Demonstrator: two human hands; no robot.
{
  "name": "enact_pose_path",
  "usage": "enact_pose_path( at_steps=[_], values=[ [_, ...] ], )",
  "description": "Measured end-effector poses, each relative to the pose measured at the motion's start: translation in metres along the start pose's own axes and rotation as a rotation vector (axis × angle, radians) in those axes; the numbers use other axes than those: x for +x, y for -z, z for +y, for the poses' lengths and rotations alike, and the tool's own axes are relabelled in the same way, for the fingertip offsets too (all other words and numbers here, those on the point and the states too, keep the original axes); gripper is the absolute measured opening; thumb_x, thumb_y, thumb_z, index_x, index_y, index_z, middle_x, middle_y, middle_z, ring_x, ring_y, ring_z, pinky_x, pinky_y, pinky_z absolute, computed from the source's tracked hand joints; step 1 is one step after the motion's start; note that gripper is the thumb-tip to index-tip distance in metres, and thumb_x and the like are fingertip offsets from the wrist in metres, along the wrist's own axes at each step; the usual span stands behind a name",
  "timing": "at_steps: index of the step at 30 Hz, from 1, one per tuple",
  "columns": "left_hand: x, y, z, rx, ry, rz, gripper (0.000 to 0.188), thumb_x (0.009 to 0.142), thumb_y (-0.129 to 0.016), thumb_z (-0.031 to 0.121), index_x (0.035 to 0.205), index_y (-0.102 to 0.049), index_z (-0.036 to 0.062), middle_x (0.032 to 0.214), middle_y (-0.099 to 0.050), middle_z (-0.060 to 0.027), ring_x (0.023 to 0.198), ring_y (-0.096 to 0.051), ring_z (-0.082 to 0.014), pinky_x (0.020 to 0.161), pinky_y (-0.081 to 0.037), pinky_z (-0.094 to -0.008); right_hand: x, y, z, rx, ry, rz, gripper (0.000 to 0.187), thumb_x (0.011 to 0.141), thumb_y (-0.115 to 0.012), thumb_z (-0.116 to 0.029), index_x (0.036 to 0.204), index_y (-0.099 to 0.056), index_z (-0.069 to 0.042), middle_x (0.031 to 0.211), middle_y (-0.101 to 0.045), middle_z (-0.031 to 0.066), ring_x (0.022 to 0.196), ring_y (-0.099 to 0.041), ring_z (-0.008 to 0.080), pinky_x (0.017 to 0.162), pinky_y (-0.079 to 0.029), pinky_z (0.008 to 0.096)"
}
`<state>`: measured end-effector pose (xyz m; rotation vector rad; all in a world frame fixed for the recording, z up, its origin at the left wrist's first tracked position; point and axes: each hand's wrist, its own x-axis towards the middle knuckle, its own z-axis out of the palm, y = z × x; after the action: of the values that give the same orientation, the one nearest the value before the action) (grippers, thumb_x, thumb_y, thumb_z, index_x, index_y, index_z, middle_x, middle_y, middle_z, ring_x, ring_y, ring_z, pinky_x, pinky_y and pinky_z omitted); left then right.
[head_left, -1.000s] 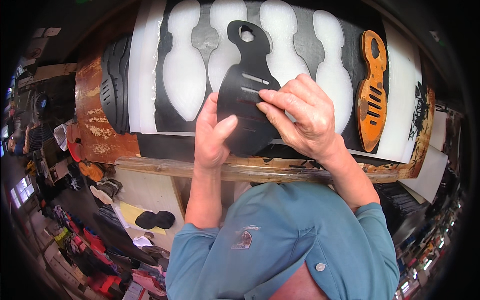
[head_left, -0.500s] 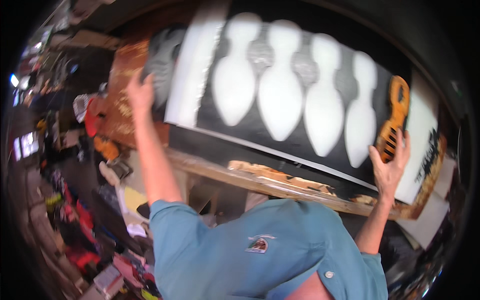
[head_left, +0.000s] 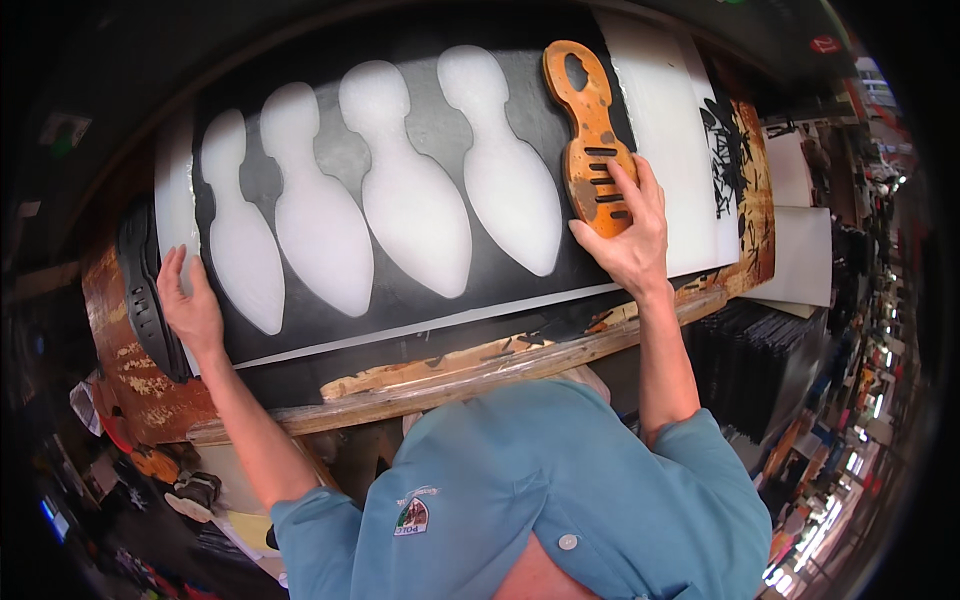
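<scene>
An orange sole-shaped cutting die (head_left: 600, 130), with slots and a hole through it, stands on a black sheet (head_left: 420, 160) right of several sole-shaped cutouts (head_left: 415, 220), through which white shows. My right hand (head_left: 635, 240) grips the die's near end, thumb at its left side and fingers across its top and right edge. At the left end of the sheet, my left hand (head_left: 193, 305) is open, its fingers apart beside the white board's edge (head_left: 177, 190). Dark sole-shaped pieces (head_left: 145, 290) lie just left of that hand. Whether it touches the board is unclear.
A worn wooden ledge (head_left: 450, 385) runs along the near side of the bench. White board (head_left: 670, 150) with black marks continues right of the sheet. Below right stands a stack of dark sheets (head_left: 750, 365). A dark machine edge borders the far side.
My view has swung to the right. My left hand has come off the dark sole-shaped pieces toward the board's left edge. The right hand stays on the cutting die.
</scene>
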<state>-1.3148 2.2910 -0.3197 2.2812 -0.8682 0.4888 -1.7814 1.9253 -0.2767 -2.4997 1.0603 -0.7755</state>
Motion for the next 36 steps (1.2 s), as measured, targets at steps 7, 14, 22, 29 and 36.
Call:
enact_pose_path(
  at_steps=[7,14,22,29,36],
  values=[
    [0.003,-0.002,0.021,0.016,0.069,0.017,0.030,0.103,-0.072,0.020,0.129,-0.076,0.0051,0.141,-0.068,-0.0154,0.131,-0.065,-0.0306,0.112,-0.050,-0.0400,0.003,-0.009,0.007,0.016,0.034,0.046,0.078,0.069,-0.089,-0.029,0.138,-0.069,0.000,0.156,-0.047,0.0314,0.134,-0.055,0.0449,0.111,-0.051,0.0496],
    [0.004,-0.004,0.025,0.045,0.070,0.078,0.030,0.103,-0.072,0.020,0.128,-0.076,0.0042,0.141,-0.068,-0.0156,0.131,-0.064,-0.0299,0.112,-0.049,-0.0400,0.007,-0.011,0.010,0.039,0.040,0.031,0.081,0.072,-0.090,-0.036,0.141,-0.067,-0.001,0.158,-0.044,0.0330,0.138,-0.051,0.0477,0.113,-0.049,0.0517],
    [-0.134,0.027,0.204,-0.663,0.204,-0.198,0.021,0.110,-0.061,0.010,0.097,-0.072,-0.0018,0.095,-0.072,-0.0059,0.084,-0.065,-0.0139,0.078,-0.055,-0.0306,-0.029,-0.018,0.016,0.091,0.068,0.167,0.081,0.078,-0.089,-0.028,0.144,-0.057,0.006,0.158,-0.041,0.0342,0.137,-0.050,0.0494,0.116,-0.045,0.0537],
    [-0.234,-0.029,0.300,-0.538,-0.335,-0.261,0.009,0.087,-0.077,-0.001,0.086,-0.070,0.0047,0.089,-0.075,-0.0113,0.074,-0.072,-0.0323,0.069,-0.058,-0.0397,-0.027,-0.022,0.028,0.197,0.119,0.195,0.081,0.077,-0.088,-0.031,0.144,-0.059,0.004,0.154,-0.048,0.0295,0.137,-0.051,0.0447,0.118,-0.044,0.0502],
    [-0.252,-0.030,0.296,-0.353,-0.285,-0.204,0.011,0.092,-0.077,0.006,0.086,-0.068,0.0039,0.084,-0.070,-0.0142,0.072,-0.069,-0.0365,0.067,-0.055,-0.0454,-0.010,0.062,0.069,0.527,0.130,0.638,0.013,0.093,-0.079,-0.008,0.103,-0.074,-0.001,0.100,-0.076,0.0095,0.092,-0.073,0.0193,0.086,-0.058,0.0336]
  ],
)
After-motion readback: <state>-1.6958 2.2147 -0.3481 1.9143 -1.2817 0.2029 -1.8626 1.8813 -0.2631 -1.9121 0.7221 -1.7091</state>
